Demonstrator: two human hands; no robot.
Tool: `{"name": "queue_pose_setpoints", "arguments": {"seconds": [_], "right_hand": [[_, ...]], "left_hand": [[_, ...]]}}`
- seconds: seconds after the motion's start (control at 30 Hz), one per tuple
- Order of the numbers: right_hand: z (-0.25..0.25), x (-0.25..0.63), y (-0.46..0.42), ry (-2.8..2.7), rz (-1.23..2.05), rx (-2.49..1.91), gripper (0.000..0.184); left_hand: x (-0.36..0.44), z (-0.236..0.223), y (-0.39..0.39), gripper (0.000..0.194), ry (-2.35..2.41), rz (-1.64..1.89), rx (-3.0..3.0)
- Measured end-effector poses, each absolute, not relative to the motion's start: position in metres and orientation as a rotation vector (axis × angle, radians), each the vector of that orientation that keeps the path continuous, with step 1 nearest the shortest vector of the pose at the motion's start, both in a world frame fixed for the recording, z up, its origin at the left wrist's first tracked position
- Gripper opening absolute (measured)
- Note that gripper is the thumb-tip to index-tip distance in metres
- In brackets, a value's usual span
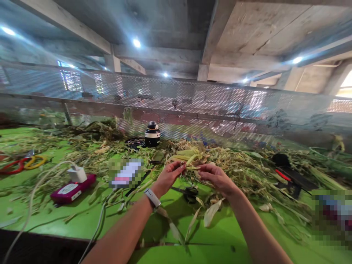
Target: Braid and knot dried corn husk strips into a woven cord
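My left hand point(169, 176) and my right hand point(216, 176) are raised over the green table point(233, 234), fingertips pinched on a thin strip of corn husk point(192, 168) stretched between them. A pale watch band circles my left wrist. Just behind the hands lies a heap of green and dry corn husks point(192, 154). Black-handled scissors point(188, 191) lie on the table under the hands. Loose husk leaves point(210, 212) lie below my right forearm.
A magenta power bank point(72, 189) with a white plug and cable sits at left. Red and yellow ring handles point(24, 163) lie far left. A black-and-white cup point(152, 134) stands at the perforated metal screen point(192, 99). Black tools point(288, 176) lie at right among husks.
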State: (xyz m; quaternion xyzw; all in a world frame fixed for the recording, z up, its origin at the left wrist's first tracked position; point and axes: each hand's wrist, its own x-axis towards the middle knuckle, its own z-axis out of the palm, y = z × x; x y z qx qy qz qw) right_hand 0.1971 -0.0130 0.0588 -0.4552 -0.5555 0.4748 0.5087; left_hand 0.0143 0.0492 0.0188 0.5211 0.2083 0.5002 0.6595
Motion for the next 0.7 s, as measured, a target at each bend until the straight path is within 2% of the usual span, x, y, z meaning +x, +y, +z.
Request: {"name": "queue_pose_setpoints", "arguments": {"seconds": [0.17, 0.27, 0.47, 0.7], "right_hand": [[0.0586, 0.1989, -0.0096, -1.219, 1.019, -1.098, 0.016], [0.055, 0.1958, -0.0095, -1.139, 1.051, -1.027, 0.015], [0.0513, 0.1894, -0.0127, -1.033, 1.211, -0.933, 0.029], [0.0518, 0.1901, -0.0151, -1.264, 1.28, -0.904, 0.045]], "left_hand": [[0.0143, 0.0194, 0.0462, 0.038, 0.448, 0.97, 1.177], [0.0143, 0.0176, 0.0467, 0.039, 0.521, 0.964, 1.292], [0.0129, 0.0183, 0.0477, 0.038, 0.691, 1.068, 1.314], [0.0135, 0.0216, 0.0466, 0.038, 0.725, 1.052, 1.306]]}}
